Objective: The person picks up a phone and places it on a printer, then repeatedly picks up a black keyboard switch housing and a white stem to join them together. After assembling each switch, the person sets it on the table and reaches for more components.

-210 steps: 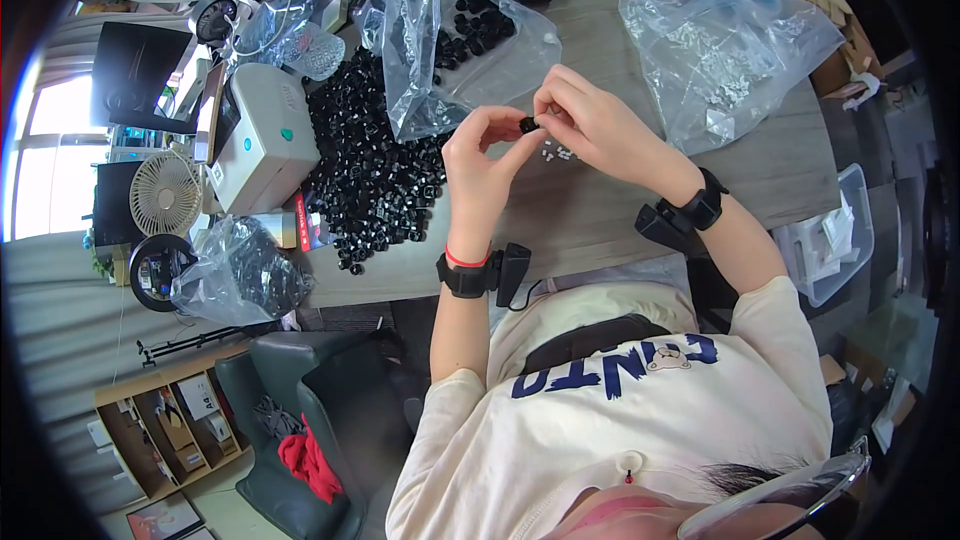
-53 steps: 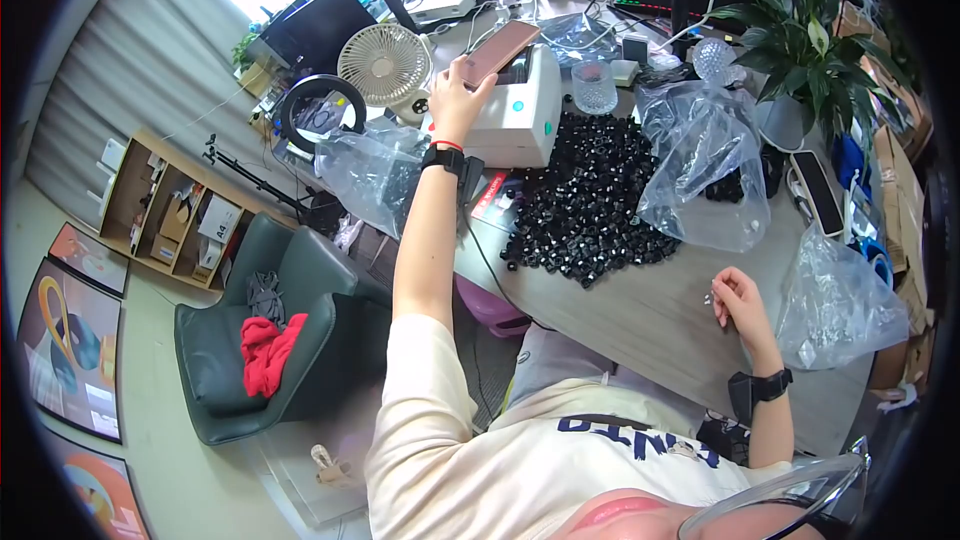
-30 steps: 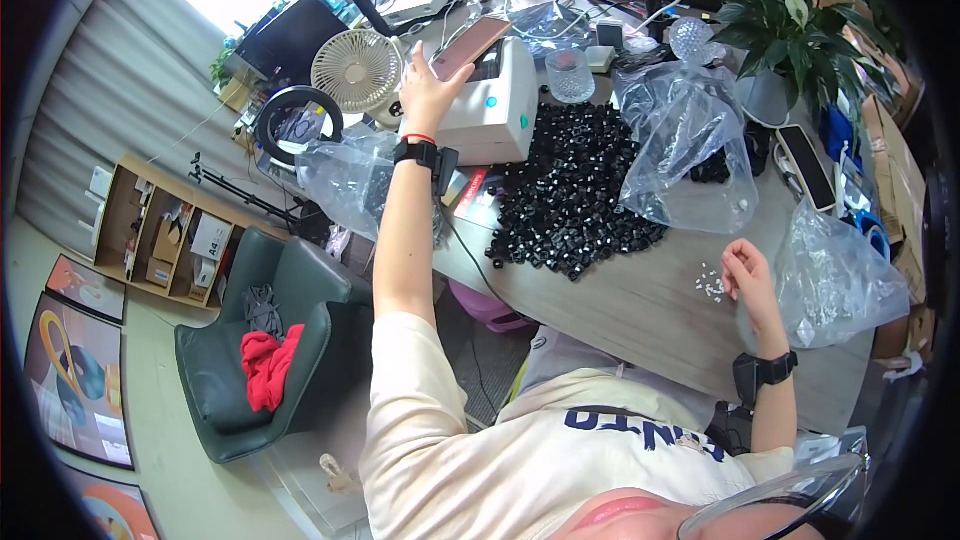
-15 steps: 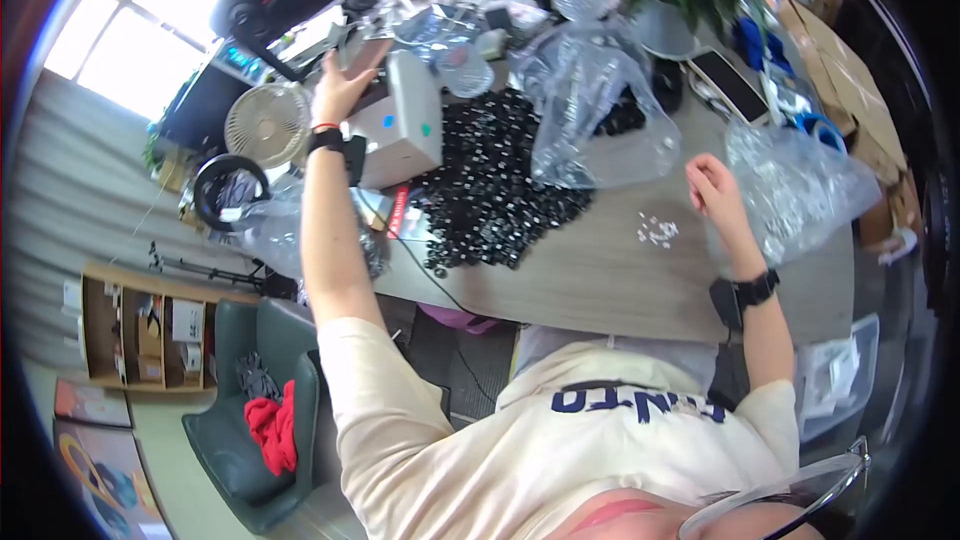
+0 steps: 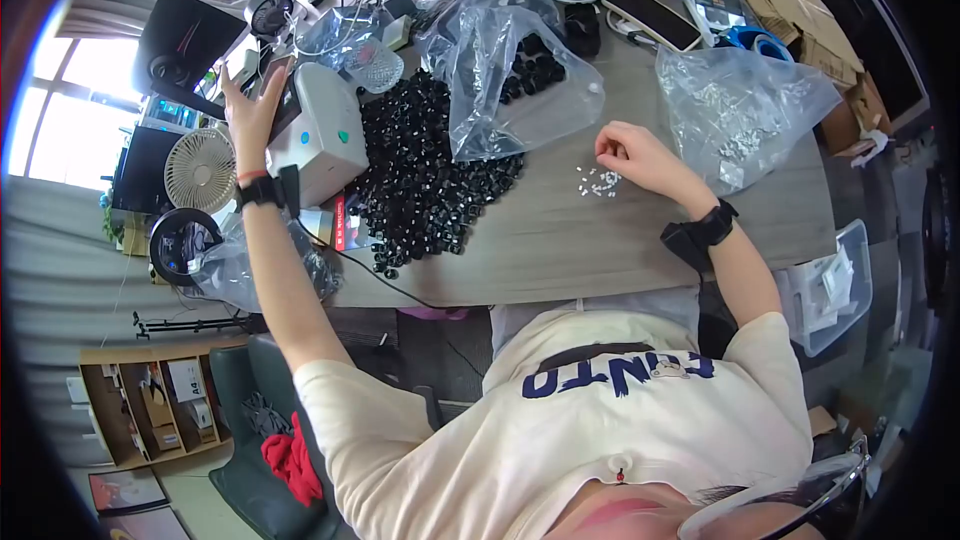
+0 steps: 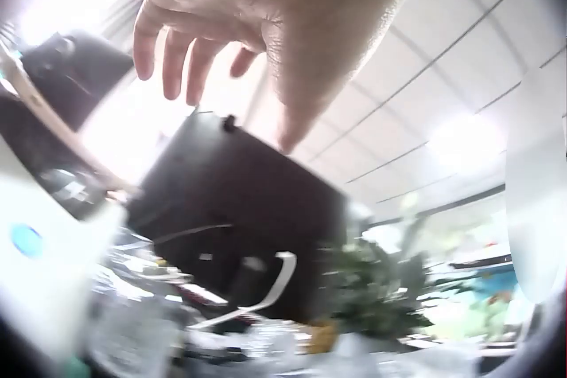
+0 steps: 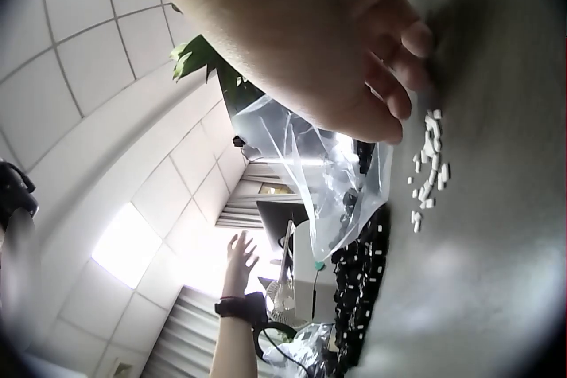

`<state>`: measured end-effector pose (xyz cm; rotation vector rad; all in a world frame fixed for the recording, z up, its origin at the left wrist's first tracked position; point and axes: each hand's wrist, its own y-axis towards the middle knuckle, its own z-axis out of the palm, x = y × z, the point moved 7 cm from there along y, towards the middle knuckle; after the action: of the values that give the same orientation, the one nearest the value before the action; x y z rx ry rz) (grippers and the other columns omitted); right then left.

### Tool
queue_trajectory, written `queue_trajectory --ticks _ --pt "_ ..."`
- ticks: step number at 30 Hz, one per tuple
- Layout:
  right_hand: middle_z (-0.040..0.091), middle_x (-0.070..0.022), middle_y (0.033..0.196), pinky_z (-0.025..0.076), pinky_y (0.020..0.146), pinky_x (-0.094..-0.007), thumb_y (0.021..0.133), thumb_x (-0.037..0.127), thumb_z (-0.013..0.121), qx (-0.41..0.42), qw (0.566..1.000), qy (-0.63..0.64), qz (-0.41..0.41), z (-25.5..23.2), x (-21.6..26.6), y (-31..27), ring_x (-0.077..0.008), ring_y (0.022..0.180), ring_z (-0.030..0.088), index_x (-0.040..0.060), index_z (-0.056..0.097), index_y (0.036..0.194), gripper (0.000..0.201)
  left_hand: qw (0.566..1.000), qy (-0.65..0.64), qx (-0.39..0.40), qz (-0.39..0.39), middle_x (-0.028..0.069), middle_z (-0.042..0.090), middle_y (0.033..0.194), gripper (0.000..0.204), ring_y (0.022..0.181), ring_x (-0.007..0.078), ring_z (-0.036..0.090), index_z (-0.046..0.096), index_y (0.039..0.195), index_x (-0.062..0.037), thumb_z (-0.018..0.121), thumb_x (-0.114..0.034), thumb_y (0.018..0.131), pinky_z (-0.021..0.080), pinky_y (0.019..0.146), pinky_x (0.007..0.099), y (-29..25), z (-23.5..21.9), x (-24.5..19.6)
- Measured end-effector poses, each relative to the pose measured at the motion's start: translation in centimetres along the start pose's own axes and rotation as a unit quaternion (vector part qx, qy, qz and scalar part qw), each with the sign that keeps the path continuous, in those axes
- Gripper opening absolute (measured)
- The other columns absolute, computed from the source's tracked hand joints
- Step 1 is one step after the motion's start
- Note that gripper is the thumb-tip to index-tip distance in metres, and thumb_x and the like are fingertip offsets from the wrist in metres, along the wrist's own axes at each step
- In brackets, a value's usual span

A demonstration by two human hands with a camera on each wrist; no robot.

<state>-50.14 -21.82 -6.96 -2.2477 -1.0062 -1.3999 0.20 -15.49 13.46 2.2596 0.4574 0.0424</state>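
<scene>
My left hand (image 5: 252,120) is raised by the white box (image 5: 322,135), its fingers spread and holding nothing. A pinkish phone (image 5: 286,68) leans on top of that box, right beside the thumb. The left wrist view shows the same hand (image 6: 239,15) from below, fingers apart in the air. Over the table's right half rests my right hand (image 5: 645,155), fingers loosely curled, with nothing visible in them. Small white pieces (image 5: 598,182) lie scattered just by its fingertips. In the right wrist view these white bits (image 7: 429,161) sit below the relaxed fingers (image 7: 390,94).
A wide heap of small black parts (image 5: 425,175) covers the table's left middle. Clear plastic bags lie beside it, one over black parts (image 5: 500,90), another with white pieces (image 5: 740,115). A black-screened phone (image 5: 652,17), a fan (image 5: 200,170) and a glass (image 5: 375,67) stand around.
Earlier both hands pinched a small black part together. The left hand then went to the phone on the white box and now has its fingers spread. The right hand stays near the white pieces.
</scene>
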Motion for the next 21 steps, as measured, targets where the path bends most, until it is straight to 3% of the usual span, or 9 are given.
queue_trajectory --ticks 2,4,5,6,8,10,13,17,21 --pt "0.057 -0.0072 0.081 0.045 0.063 -0.0304 0.085 0.008 0.064 -0.004 0.998 -0.054 -0.033 0.5 0.0 0.0 -0.0180 0.069 0.056 0.0004 0.058 0.088 0.010 0.958 -0.273 0.083 -0.012 0.0130 0.066 0.115 0.057 0.097 0.0209 0.065 0.045 0.138 -0.0073 0.066 -0.029 0.089 0.050 0.083 0.0326 -2.4 -2.2 -6.1" --pt "0.057 -0.0083 0.083 0.046 0.065 -0.0320 0.084 0.008 0.063 -0.008 0.996 -0.082 -0.048 0.6 0.1 -0.1 -0.0207 0.070 0.057 0.0008 0.058 0.088 0.010 0.909 -0.350 0.224 0.013 0.0091 0.069 0.107 0.028 0.091 0.0143 0.065 0.061 0.119 -0.0043 0.060 -0.015 0.093 0.049 0.077 0.0263 -7.3 -4.6 -15.0" --pt "0.058 -0.0092 0.083 0.047 0.066 -0.0332 0.084 0.009 0.063 -0.007 0.994 -0.094 -0.050 0.9 0.2 -0.2 -0.0228 0.072 0.058 0.0011 0.058 0.088 0.010 0.841 -0.428 0.325 -0.054 0.0066 0.070 0.099 0.020 0.087 0.0127 0.065 0.068 0.108 -0.0038 0.058 -0.009 0.092 0.048 0.075 0.0243 -10.7 -5.5 -20.6" --pt "0.058 -0.0100 0.084 0.047 0.067 -0.0345 0.084 0.009 0.063 -0.006 0.993 -0.109 -0.054 1.0 0.4 -0.2 -0.0248 0.074 0.059 0.0014 0.059 0.088 0.009 0.803 -0.431 0.409 -0.041 0.0086 0.070 0.096 0.018 0.083 0.0136 0.065 0.068 0.103 -0.0020 0.055 -0.005 0.091 0.049 0.074 0.0261 -13.6 -4.2 -23.9" --pt "0.059 -0.0109 0.085 0.048 0.068 -0.0357 0.084 0.009 0.063 -0.002 0.990 -0.126 -0.057 1.3 0.6 -0.2 -0.0268 0.076 0.060 0.0017 0.059 0.088 0.009 0.780 -0.473 0.408 0.045 0.0134 0.069 0.094 0.020 0.082 0.0215 0.066 0.066 0.105 -0.0012 0.054 -0.002 0.089 0.051 0.074 0.0332 -17.2 -0.5 -28.5" --pt "0.059 -0.0112 0.085 0.048 0.069 -0.0363 0.084 0.009 0.063 -0.013 0.984 -0.156 -0.086 1.6 0.8 -0.3 -0.0273 0.078 0.060 0.0019 0.059 0.087 0.009 0.866 -0.398 0.259 0.160 0.0181 0.066 0.096 0.024 0.086 0.0327 0.065 0.065 0.107 -0.0031 0.054 0.000 0.086 0.052 0.077 0.0415 -17.4 3.7 -30.5" --pt "0.059 -0.0115 0.086 0.048 0.070 -0.0371 0.084 0.009 0.062 -0.018 0.979 -0.178 -0.099 1.6 0.5 -0.1 -0.0280 0.080 0.061 0.0023 0.059 0.087 0.008 0.908 -0.339 0.182 0.166 0.0192 0.063 0.098 0.025 0.090 0.0389 0.062 0.064 0.107 -0.0053 0.057 -0.001 0.083 0.051 0.078 0.0461 -17.8 9.5 -31.3" --pt "0.057 -0.0117 0.088 0.048 0.071 -0.0388 0.085 0.009 0.060 -0.018 0.975 -0.192 -0.112 1.7 0.4 -0.4 -0.0294 0.082 0.060 0.0031 0.058 0.088 0.007 0.930 -0.236 0.237 0.153 0.0189 0.062 0.098 0.024 0.090 0.0379 0.062 0.062 0.105 -0.0053 0.062 -0.003 0.081 0.051 0.078 0.0461 -17.7 12.7 -31.5" --pt "0.054 -0.0118 0.089 0.048 0.071 -0.0407 0.087 0.009 0.057 -0.020 0.964 -0.225 -0.141 2.0 0.7 -0.7 -0.0309 0.084 0.059 0.0030 0.055 0.089 0.007 0.926 -0.245 0.258 0.126 0.0185 0.062 0.097 0.020 0.089 0.0374 0.062 0.061 0.098 -0.0055 0.067 -0.006 0.079 0.051 0.076 0.0457 -17.6 13.5 -31.0"
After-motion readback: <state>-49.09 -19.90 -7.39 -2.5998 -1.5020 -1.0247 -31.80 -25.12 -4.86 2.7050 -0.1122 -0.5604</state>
